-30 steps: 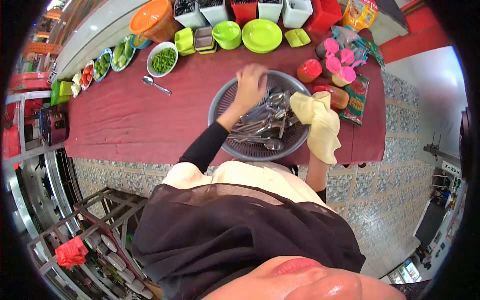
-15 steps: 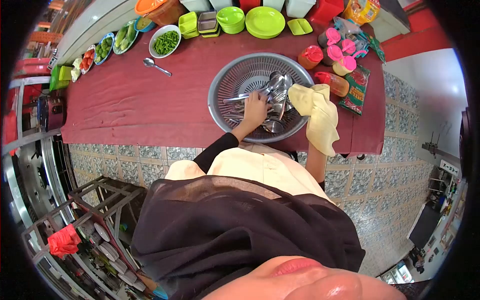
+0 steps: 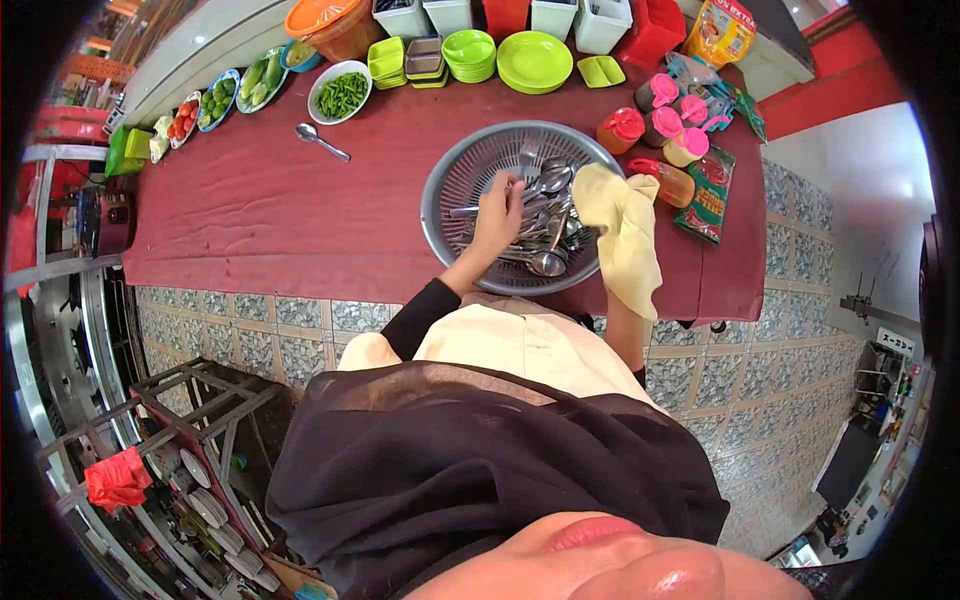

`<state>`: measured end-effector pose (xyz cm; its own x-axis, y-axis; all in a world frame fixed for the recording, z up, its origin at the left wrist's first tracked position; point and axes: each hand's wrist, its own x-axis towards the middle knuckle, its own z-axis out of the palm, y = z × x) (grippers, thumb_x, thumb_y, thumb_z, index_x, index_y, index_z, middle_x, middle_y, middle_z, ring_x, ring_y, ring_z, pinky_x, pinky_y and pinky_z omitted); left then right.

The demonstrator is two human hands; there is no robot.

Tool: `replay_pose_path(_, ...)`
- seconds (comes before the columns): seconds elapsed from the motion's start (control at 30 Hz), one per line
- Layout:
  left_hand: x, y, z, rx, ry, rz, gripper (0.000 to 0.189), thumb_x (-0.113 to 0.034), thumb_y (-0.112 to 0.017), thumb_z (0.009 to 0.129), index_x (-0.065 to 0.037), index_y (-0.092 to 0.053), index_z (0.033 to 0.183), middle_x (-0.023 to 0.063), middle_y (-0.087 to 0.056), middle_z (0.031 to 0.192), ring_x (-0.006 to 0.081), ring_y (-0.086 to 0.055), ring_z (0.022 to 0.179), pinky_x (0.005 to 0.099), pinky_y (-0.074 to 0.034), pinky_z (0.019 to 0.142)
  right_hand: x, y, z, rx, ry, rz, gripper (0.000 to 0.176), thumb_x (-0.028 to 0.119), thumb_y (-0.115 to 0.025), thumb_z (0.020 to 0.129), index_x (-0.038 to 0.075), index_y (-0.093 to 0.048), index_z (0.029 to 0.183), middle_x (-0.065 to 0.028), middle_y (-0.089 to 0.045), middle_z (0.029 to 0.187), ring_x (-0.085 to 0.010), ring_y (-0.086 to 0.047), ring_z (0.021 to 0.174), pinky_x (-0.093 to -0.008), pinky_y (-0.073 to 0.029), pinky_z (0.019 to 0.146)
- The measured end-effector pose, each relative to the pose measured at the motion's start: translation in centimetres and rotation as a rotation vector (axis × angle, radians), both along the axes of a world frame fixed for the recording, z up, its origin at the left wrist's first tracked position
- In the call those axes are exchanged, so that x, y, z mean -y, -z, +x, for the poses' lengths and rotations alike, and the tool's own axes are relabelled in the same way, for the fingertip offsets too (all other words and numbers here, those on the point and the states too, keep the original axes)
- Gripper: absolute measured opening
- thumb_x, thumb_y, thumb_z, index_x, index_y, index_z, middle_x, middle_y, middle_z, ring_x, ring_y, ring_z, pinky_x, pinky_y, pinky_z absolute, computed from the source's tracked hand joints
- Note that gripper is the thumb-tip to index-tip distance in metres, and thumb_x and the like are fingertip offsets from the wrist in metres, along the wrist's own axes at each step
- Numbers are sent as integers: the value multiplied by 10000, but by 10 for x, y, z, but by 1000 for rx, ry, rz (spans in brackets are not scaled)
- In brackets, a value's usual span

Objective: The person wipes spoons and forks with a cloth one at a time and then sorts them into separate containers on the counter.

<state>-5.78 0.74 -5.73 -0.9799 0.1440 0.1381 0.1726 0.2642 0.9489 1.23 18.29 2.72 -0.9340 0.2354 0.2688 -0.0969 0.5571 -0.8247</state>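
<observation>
A large grey perforated basin [image 3: 436, 232] sits near the front edge of the table, with a heap of metal spoons and forks [image 3: 548, 262] inside. My left hand [image 3: 497, 218] is over its left half, fingers pinched round a piece of cutlery [image 3: 527, 157] whose head points away from me. A pale yellow cloth [image 3: 628, 225] drapes over my right hand at the basin's right rim. The cloth is bunched in that hand and hides its fingers.
One spoon [image 3: 322, 141] lies on the red tabletop [image 3: 260, 200]. Along the back stand a bowl of green chillies [image 3: 341, 93], green plates [image 3: 535, 62] and vegetable dishes. Pink-lidded jars [image 3: 662, 127], a sauce bottle [image 3: 672, 183] and a green packet [image 3: 708, 205] are to the right.
The view has shifted, so the table things appear slightly lower. My left hand has lifted a little from the heap and moved left; the cloth hand has moved slightly left.
</observation>
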Motion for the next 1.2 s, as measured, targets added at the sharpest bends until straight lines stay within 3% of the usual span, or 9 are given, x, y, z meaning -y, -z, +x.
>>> replay_pose_path(0.1, 1, -47, 10, 568, 277, 519, 145, -168, -421, 937, -51, -468, 865, -56, -379, 541, 15, -316, 436, 189, -227, 368, 6, 43, -8, -50, -120, -318, 233, 245, -472, 868, 47, -536, 972, -102, -553, 871, -217, -542, 779, -304, -438, 670)
replay_pose_path(0.2, -8, -62, 25, 633, 438, 495, 183, -199, -390, 951, -51, -468, 876, -41, -350, 550, 30, -303, 428, 198, -240, 365, 17, 82, -10, -61, -301, -807, 257, 252, -463, 877, 44, -513, 1019, -99, -543, 925, -212, -534, 827, -303, -433, 711)
replay_pose_path(0.33, -3, -72, 42, 838, 414, 565, 194, -210, -344, 964, -76, -434, 856, -49, -291, 554, 43, -261, 419, 202, -229, 364, 19, 120, -13, -81, -596, -1340, 295, 261, -450, 890, 40, -483, 1082, -96, -529, 998, -206, -523, 892, -303, -427, 766)
replay_pose_path(0.6, -5, -81, 59, 967, 284, 613, 193, -195, -347, 958, -81, -423, 822, -62, -271, 541, 32, -194, 395, 201, -154, 353, 13, 158, -20, -143, -1069, -1738, 383, 279, -424, 914, 32, -421, 1208, -88, -502, 1144, -194, -502, 1020, -301, -414, 875)
replay_pose_path(0.83, -2, -84, 42, 878, 222, 586, 201, -198, -348, 958, -80, -418, 811, -59, -281, 521, 32, -211, 364, 213, -152, 327, 24, 156, -9, -105, -645, -1516, 407, 276, -418, 918, 33, -402, 1244, -103, -504, 1159, -200, -501, 1009, -319, -425, 867)
replay_pose_path(0.9, -5, -82, 50, 810, 220, 560, 197, -193, -353, 956, -79, -414, 808, -57, -280, 520, 33, -210, 363, 214, -155, 327, 13, 176, -11, -5, -354, -1564, 407, 259, -480, 891, 17, -434, 1215, -131, -532, 1116, -220, -541, 929, -315, -467, 784)
replay_pose_path(0.97, -12, -79, 56, 799, 203, 570, 184, -175, -359, 952, -79, -412, 804, -55, -281, 520, 35, -211, 362, 219, -156, 325, 12, 155, -18, -248, -145, -388, 465, 290, -474, 896, 33, -375, 1271, -108, -479, 1200, -218, -509, 1017, -329, -409, 887)
replay_pose_path(1.0, -12, -82, 58, 804, 208, 561, 183, -175, -360, 951, -82, -413, 803, -54, -279, 521, 36, -212, 363, 219, -156, 324, 10, 136, -23, -324, -48, -81, 469, 292, -475, 896, 34, -372, 1274, -107, -475, 1205, -220, -507, 1022, -330, -408, 890)
replay_pose_path(1.2, -15, -88, 79, 864, 358, 681, 173, -179, -380, 945, -95, -421, 799, -43, -309, 524, 43, -250, 372, 210, -183, 334, -18, 89, -44, -262, 24, 7, 496, 309, -483, 891, 46, -355, 1291, -103, -451, 1235, -228, -496, 1047, -334, -399, 911)
